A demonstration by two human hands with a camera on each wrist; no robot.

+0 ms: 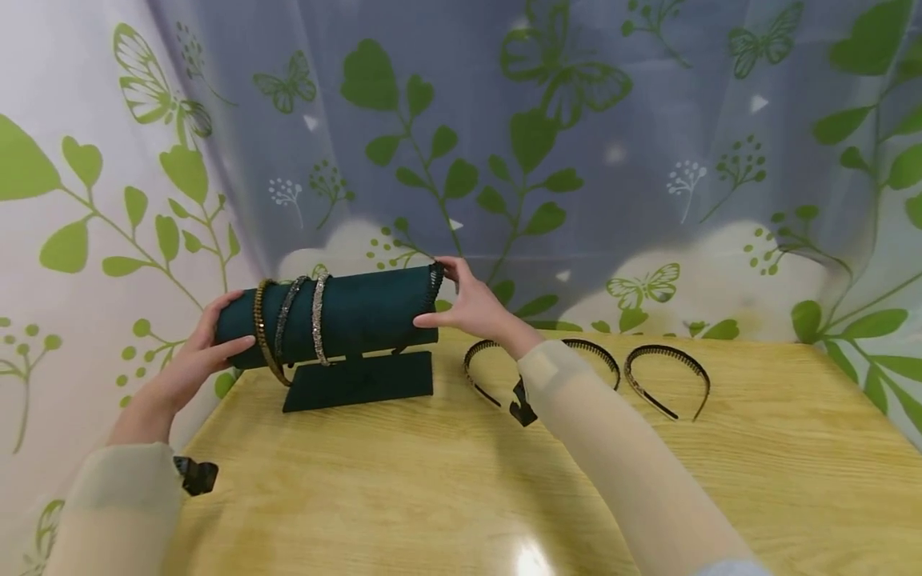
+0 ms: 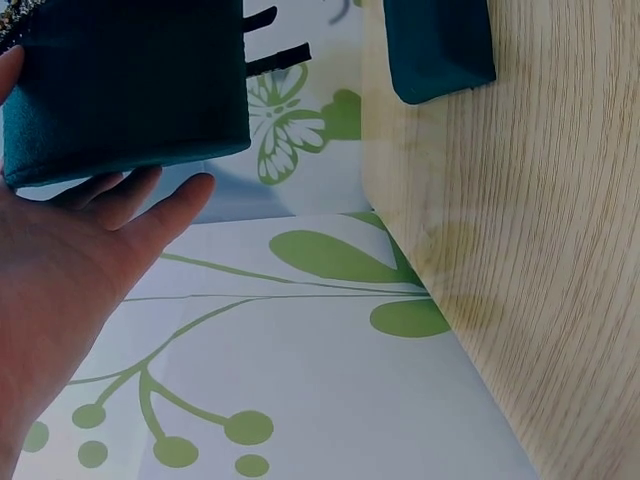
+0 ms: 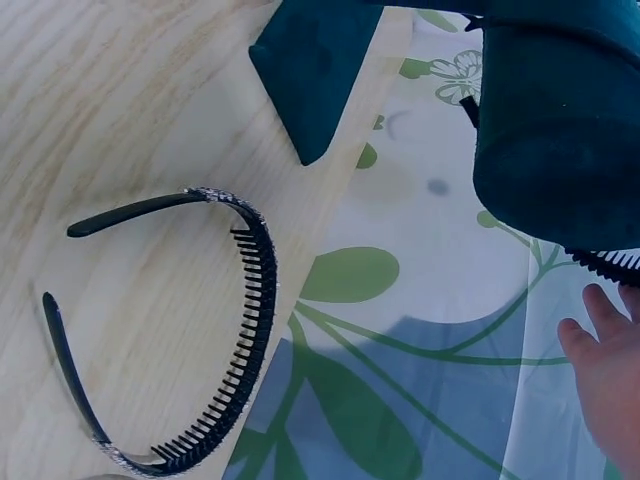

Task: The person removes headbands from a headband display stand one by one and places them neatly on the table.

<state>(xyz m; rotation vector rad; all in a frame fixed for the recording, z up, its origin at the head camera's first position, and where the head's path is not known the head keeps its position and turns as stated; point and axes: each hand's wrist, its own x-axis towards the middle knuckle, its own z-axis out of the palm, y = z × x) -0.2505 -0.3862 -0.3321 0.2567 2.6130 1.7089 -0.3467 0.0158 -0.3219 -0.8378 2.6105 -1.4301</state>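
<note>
A dark green padded roll (image 1: 374,308) on a flat base (image 1: 370,380) forms a headband display stand. A gold headband (image 1: 261,332), a dark sparkly headband (image 1: 286,312) and a silver headband (image 1: 318,320) circle its left half. My left hand (image 1: 190,356) grips the roll's left end, thumb in front; in the left wrist view its fingers (image 2: 170,215) reach around the end. At the right end, my right hand (image 1: 471,304) holds a black toothed headband (image 1: 435,284) at the roll's rim, thumb low in front. The right wrist view shows that headband's teeth beside the fingertips (image 3: 605,310).
Several more toothed headbands lie on the wooden table (image 1: 432,496) to the right, including one at the far right (image 1: 666,350); my right forearm partly covers the others. A leaf-patterned curtain (image 1: 461,144) hangs behind the table and along the left side.
</note>
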